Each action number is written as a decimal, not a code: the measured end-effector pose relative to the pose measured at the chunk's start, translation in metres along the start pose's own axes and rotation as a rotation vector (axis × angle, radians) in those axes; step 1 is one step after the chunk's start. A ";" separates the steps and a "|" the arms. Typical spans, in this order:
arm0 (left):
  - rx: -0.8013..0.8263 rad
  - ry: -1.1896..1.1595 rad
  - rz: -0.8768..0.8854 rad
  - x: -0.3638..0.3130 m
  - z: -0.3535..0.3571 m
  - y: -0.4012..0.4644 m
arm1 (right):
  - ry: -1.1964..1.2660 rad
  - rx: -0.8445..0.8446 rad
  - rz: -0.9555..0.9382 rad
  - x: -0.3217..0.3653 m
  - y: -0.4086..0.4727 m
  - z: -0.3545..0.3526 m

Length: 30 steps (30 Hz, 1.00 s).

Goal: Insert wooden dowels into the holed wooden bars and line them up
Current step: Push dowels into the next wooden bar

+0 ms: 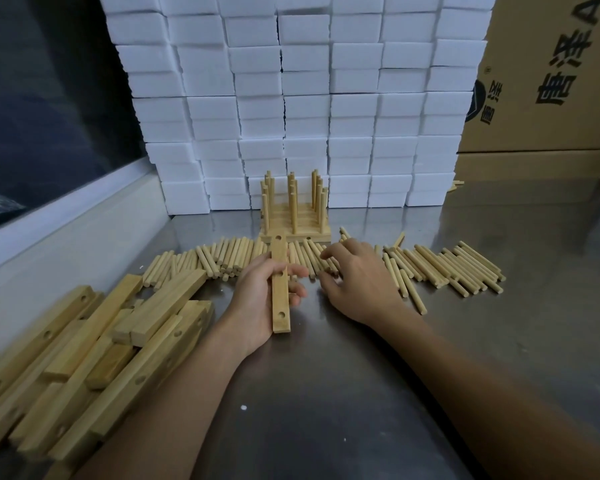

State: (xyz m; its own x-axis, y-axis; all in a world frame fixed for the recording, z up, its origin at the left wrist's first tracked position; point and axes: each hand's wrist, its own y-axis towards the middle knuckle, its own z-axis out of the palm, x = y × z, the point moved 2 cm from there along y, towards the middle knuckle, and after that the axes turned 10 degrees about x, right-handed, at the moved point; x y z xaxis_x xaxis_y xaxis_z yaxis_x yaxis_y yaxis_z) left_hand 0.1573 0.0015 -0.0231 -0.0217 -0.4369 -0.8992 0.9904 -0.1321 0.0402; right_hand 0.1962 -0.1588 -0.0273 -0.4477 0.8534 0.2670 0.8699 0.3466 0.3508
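Ahead of us the bare steel tabletop [326,375] lies open between our forearms, and more bare steel runs to the right of the scattered row of pale round wooden dowels [440,268] that bars the way forward. To our left a loose heap of flat holed wooden bars [84,351] blocks the table edge. Behind the dowels, the assembled bars with upright dowels [294,209] stand against a wall of stacked white foam blocks [305,98], with a brown cardboard carton [551,81] closing the far right
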 end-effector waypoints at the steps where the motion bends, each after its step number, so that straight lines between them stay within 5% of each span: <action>1: -0.006 -0.010 0.006 -0.001 0.000 0.001 | -0.015 0.027 -0.002 0.000 0.001 0.002; 7: -0.016 -0.022 -0.006 -0.001 -0.002 0.002 | -0.108 0.139 0.027 0.002 0.003 0.008; 20: -0.063 0.003 0.024 0.000 0.001 -0.002 | 0.029 -0.097 0.101 0.004 -0.006 -0.009; 24: -0.071 0.013 0.035 0.001 0.002 -0.003 | 0.214 -0.188 0.057 0.010 -0.009 -0.012; 30: -0.098 0.020 0.044 0.002 0.001 -0.004 | 0.155 -0.306 -0.094 0.022 -0.015 -0.020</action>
State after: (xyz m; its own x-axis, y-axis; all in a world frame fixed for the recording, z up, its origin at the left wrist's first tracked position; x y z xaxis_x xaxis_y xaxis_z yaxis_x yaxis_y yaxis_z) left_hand 0.1534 -0.0001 -0.0242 0.0243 -0.4222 -0.9062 0.9990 -0.0249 0.0384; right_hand 0.1694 -0.1528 -0.0087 -0.5696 0.7460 0.3451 0.7315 0.2686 0.6267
